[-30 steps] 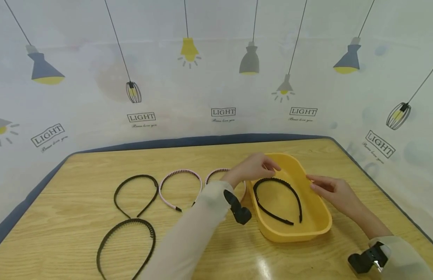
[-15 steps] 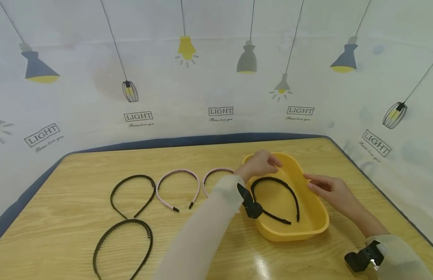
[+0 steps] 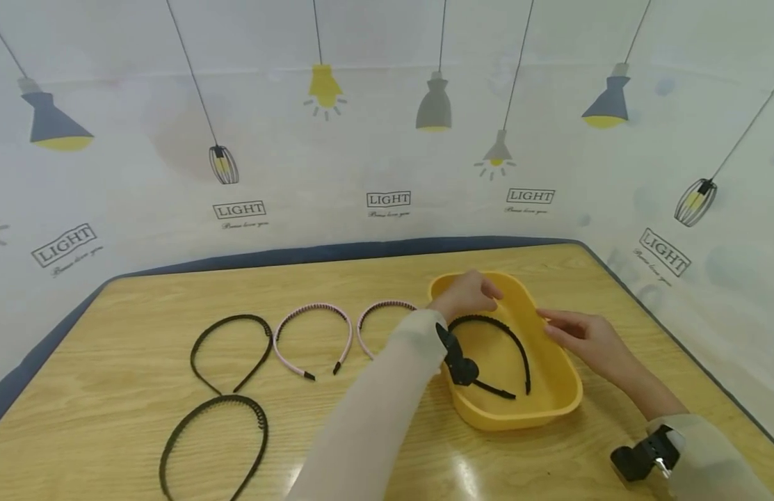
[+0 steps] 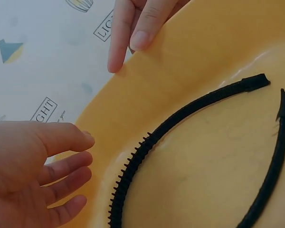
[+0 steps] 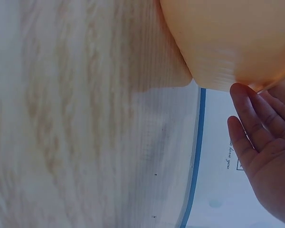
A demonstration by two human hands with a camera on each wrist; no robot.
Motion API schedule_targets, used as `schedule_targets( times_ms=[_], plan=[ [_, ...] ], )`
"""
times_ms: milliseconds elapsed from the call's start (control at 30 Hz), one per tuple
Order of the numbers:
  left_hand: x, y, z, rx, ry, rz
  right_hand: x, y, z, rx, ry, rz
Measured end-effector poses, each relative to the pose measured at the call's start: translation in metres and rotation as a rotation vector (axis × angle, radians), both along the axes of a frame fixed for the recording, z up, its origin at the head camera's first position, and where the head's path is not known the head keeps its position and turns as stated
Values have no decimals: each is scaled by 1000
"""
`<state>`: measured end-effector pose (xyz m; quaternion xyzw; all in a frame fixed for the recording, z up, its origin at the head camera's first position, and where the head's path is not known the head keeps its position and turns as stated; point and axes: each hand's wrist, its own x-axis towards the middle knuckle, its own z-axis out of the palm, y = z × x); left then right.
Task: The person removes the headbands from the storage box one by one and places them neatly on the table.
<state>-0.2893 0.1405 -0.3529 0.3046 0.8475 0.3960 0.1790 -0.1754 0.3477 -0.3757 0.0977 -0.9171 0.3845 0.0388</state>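
My left hand (image 3: 471, 292) is over the far left part of a yellow plastic basin (image 3: 514, 416), its fingers loosely bent and nothing between them. Inside the basin lies a black toothed headband (image 3: 520, 344); the left sleeve and wrist camera cover part of it. In the left wrist view, the headband (image 4: 168, 123) rests on the basin floor, beside my left hand (image 4: 38, 166). My right hand (image 3: 587, 341) touches the basin's right rim with fingertips and thumb. In the right wrist view, fairly straight fingers (image 5: 249, 114) meet the basin's outer wall (image 5: 223, 42).
On the wooden table (image 3: 336, 445), left of the basin, lie two black headbands, an upper one (image 3: 195, 348) and a nearer one (image 3: 164, 445). Two pink headbands, one whole (image 3: 345, 327) and one (image 3: 361, 323) partly behind the left sleeve, lie between. A lamp-patterned cloth (image 3: 387, 153) stands behind.
My left hand has shifted slightly right and deeper over the basin, its sleeve now covering part of the basin's headband. The right hand stays at the rim. The whole head view drifts slightly left.
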Motion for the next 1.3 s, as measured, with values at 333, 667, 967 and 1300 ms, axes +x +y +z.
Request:
schedule_targets(
  times_ms=[333,667,967,1300],
  plan=[
    [-5,4,-12,-30,-3,24,3,-1,5,-5,-23,-3],
    [-10,3,-19,-100,-28,19,2,-1,5,-21,-15,11],
    [-8,4,-18,-157,-50,-1,1,1,2,-28,13,26],
    [-9,6,-18,-192,-57,28,0,4,-1,-45,6,22]
  ],
)
